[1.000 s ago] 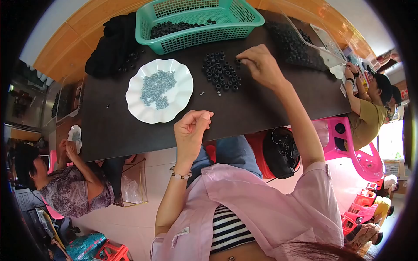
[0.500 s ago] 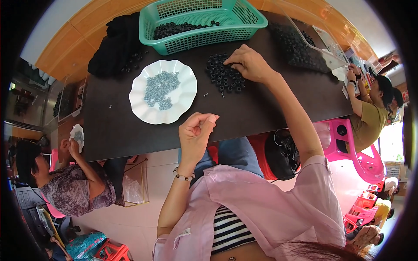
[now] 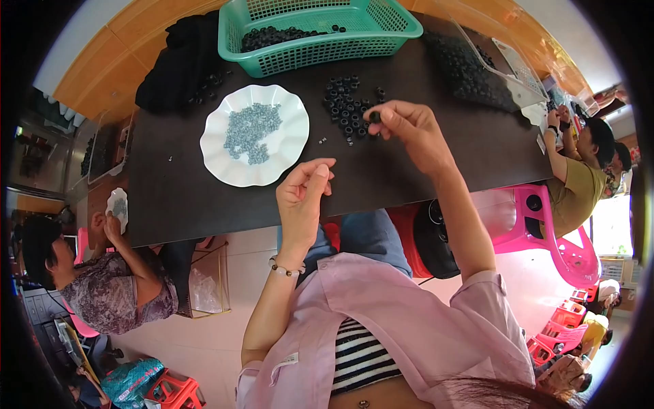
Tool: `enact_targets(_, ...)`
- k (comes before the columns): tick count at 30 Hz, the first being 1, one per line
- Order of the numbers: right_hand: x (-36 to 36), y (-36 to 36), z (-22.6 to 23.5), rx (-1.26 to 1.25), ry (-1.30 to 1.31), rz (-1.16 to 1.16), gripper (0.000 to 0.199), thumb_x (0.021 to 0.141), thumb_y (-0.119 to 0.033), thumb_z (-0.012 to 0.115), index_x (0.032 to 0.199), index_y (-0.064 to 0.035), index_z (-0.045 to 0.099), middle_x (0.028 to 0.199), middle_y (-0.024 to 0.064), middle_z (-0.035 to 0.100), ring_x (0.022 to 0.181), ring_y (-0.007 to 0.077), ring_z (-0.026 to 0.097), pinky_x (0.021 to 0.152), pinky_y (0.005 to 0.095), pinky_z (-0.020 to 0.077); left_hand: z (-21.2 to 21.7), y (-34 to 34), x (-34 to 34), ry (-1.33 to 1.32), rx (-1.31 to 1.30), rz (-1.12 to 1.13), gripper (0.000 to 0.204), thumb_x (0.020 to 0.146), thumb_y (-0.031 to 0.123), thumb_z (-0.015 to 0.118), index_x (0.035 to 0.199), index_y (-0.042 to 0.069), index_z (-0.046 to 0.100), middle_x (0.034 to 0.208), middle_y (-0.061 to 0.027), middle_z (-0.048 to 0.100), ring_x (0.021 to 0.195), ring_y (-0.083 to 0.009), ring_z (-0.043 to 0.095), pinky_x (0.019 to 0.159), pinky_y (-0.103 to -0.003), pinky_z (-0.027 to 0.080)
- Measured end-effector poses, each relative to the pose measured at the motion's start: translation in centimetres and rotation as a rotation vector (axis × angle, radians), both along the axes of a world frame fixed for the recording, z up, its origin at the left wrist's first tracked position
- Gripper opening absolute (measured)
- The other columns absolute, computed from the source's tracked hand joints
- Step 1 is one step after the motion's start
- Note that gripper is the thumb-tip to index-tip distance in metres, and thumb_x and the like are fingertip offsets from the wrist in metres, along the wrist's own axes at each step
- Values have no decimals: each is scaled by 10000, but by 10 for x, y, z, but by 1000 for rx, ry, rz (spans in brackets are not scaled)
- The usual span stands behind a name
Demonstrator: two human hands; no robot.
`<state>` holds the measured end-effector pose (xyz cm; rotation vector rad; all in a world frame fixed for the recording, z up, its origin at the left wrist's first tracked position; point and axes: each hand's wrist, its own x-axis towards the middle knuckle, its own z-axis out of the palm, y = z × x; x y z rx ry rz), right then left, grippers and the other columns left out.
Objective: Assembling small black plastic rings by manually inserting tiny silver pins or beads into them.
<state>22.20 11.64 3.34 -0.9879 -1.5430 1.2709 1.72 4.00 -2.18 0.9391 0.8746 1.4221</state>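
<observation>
My right hand [image 3: 407,127] hovers over the dark table [image 3: 177,198] and pinches a small black ring [image 3: 374,116] between thumb and fingers. Just beyond it lies a loose pile of black rings [image 3: 346,108]. My left hand [image 3: 304,192] is raised at the table's near edge with fingertips pressed together; whether it holds a small part is too small to tell. A white scalloped plate [image 3: 286,146] to the left holds a heap of small grey metal parts [image 3: 251,131].
A green plastic basket [image 3: 320,48] with more black rings stands at the far edge. A black bag [image 3: 178,65] lies far left, a clear tray [image 3: 507,71] of black parts far right. Other people sit at left [image 3: 102,286] and right [image 3: 579,163]. A pink chair [image 3: 538,225] stands right.
My right hand has come back from the pile of black rings toward me, now holding one ring. My left hand has stayed raised near the table edge.
</observation>
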Motion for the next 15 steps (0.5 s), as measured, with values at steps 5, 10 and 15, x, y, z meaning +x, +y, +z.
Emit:
enact_targets(5, -14, -34, -3, -168, 36, 82, 372, 946, -348, 558, 954, -1, 694, 768, 36, 660, 714, 65, 535, 677, 206, 427, 18, -4, 4, 23, -47, -41, 259, 925, 169, 613, 1119, -1, 640, 867, -5, 626, 686, -47, 484, 626, -181, 392)
enact_targets(10, -24, -49, -9, -194, 45, 133, 394, 950, -371, 545, 937, -8, 695, 751, 30, 652, 708, 78, 525, 674, 226, 429, 18, -5, 4, 62, 50, -92, 285, 917, 197, 630, 1128, 6, 644, 879, 2, 640, 690, -35, 468, 624, -178, 387)
enact_targets(15, -30, -51, -11, -214, 30, 146, 412, 952, -387, 538, 870, -10, 683, 714, 26, 639, 697, 80, 529, 676, 229, 430, 17, -9, -3, 128, 84, -118, 268, 921, 182, 631, 1118, 2, 650, 881, 16, 602, 743, -12, 487, 666, -173, 405)
